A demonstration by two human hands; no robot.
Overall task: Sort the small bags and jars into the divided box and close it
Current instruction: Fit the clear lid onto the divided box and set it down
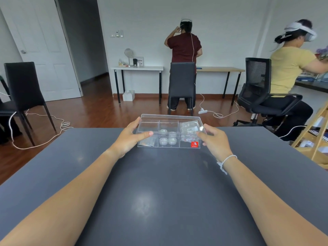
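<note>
A clear divided box (169, 117) sits near the far edge of the dark grey table (159, 192), with a red sticker (194, 144) at its front right corner. Several small round jars (167, 137) fill the middle compartments. Small clear bags (189, 129) lie in the right compartment, and another bag (147, 142) is in the front left one. A clear lid appears to lie flat on top. My left hand (128, 137) grips the box's left end, thumb on top. My right hand (213, 139) grips the right end the same way.
The table's far edge (99, 129) runs just behind the box. Beyond it are a wooden floor with white cables (63, 124), black chairs (24, 89), two people at desks, and a wooden shelf (312, 139) at the right.
</note>
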